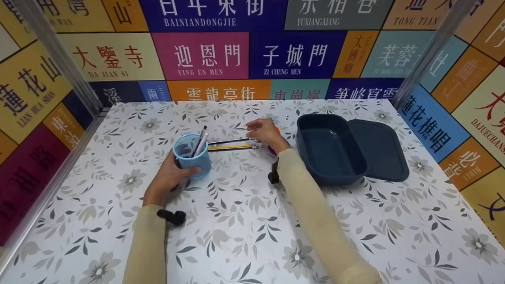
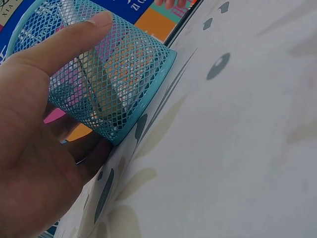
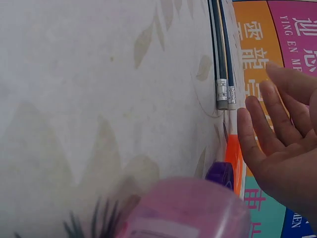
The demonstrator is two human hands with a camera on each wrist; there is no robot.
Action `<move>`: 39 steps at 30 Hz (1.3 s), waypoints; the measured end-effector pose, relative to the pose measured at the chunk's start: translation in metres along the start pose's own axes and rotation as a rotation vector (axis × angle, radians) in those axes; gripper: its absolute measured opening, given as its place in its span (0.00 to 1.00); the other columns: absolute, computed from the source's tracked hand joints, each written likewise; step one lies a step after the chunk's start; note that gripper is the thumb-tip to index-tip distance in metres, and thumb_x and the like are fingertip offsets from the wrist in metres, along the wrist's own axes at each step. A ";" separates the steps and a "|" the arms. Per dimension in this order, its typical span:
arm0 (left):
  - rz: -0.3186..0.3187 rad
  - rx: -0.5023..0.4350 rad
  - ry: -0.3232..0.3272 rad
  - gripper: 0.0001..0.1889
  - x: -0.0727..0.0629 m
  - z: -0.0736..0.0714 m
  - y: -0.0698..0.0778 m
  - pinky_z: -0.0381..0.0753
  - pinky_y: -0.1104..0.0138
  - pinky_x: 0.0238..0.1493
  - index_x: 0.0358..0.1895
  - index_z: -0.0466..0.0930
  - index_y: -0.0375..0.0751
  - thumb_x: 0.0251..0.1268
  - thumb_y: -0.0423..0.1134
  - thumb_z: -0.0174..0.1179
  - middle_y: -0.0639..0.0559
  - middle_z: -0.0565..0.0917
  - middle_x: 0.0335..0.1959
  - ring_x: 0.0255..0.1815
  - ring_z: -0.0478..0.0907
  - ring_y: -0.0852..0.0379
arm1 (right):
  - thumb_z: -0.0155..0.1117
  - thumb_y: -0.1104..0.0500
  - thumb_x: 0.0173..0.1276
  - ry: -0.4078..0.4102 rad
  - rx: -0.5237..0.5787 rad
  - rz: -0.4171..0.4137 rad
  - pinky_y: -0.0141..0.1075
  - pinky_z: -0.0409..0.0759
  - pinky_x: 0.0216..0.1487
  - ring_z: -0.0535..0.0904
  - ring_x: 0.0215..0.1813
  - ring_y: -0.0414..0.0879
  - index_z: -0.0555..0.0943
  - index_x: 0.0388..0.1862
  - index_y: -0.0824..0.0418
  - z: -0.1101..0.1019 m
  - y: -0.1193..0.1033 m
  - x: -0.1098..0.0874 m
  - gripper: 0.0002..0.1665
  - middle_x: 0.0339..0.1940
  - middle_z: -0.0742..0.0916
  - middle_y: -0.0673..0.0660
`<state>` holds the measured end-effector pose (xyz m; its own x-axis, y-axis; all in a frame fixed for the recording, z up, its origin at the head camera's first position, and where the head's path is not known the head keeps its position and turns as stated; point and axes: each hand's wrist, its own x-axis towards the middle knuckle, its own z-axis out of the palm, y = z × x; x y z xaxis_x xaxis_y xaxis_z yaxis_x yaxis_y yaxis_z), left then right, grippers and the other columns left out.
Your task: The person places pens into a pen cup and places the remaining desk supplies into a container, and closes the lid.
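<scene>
My left hand (image 1: 167,173) grips a light blue mesh pen cup (image 1: 202,162) from its left side, thumb across the front. A dark pen and a pale pen (image 1: 202,142) lean inside the cup. In the left wrist view, the mesh cup (image 2: 133,64) stands low at the tabletop. To the right, my right hand (image 1: 265,132) holds nothing, its fingers loosely extended above the ends of several pencils (image 1: 232,148). In the right wrist view the pencils (image 3: 222,64) show metal-banded erasers. Close to that hand lie an orange item (image 3: 235,153), a purple item (image 3: 220,172) and a translucent pink item (image 3: 190,206).
A dark blue rectangular box (image 1: 335,180), lidless, stands right of my right forearm. Its flat lid (image 1: 388,152) lies beside it on the right. The table (image 1: 221,236) has a leaf-patterned cover, with printed panels (image 1: 205,71) behind and at both sides.
</scene>
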<state>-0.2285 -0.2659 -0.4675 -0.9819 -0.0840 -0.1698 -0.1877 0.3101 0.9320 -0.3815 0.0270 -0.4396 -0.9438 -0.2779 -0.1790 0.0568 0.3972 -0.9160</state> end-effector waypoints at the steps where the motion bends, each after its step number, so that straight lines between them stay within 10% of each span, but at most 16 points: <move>1: -0.005 -0.008 0.001 0.62 0.000 0.000 0.000 0.42 0.49 0.84 0.81 0.46 0.55 0.43 0.45 0.81 0.51 0.60 0.80 0.83 0.51 0.48 | 0.69 0.64 0.67 -0.001 -0.002 0.021 0.40 0.82 0.56 0.83 0.55 0.48 0.80 0.63 0.61 -0.001 -0.001 0.000 0.25 0.60 0.85 0.58; 12: -0.014 -0.038 -0.012 0.65 0.002 0.000 -0.003 0.41 0.49 0.84 0.81 0.47 0.57 0.38 0.46 0.82 0.52 0.61 0.79 0.83 0.52 0.49 | 0.69 0.66 0.66 0.032 -0.049 0.174 0.41 0.80 0.64 0.80 0.59 0.47 0.81 0.62 0.57 -0.003 -0.002 -0.003 0.25 0.61 0.84 0.55; 24: 0.122 -0.022 -0.013 0.58 0.000 0.000 -0.003 0.48 0.50 0.84 0.80 0.48 0.46 0.47 0.39 0.79 0.44 0.63 0.77 0.80 0.56 0.45 | 0.70 0.70 0.61 0.070 -0.119 0.112 0.33 0.82 0.49 0.83 0.54 0.47 0.84 0.57 0.57 -0.002 0.003 -0.001 0.25 0.55 0.88 0.55; 39: 0.052 -0.055 -0.014 0.62 -0.001 -0.001 -0.001 0.45 0.50 0.84 0.81 0.47 0.52 0.43 0.42 0.81 0.49 0.62 0.78 0.81 0.55 0.47 | 0.64 0.78 0.59 0.038 -0.141 0.019 0.27 0.77 0.36 0.80 0.41 0.45 0.85 0.53 0.65 0.006 0.009 -0.002 0.23 0.48 0.88 0.63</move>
<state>-0.2271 -0.2666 -0.4679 -0.9907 -0.0560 -0.1243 -0.1347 0.2611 0.9559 -0.3772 0.0255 -0.4497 -0.9549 -0.2366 -0.1795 0.0309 0.5221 -0.8523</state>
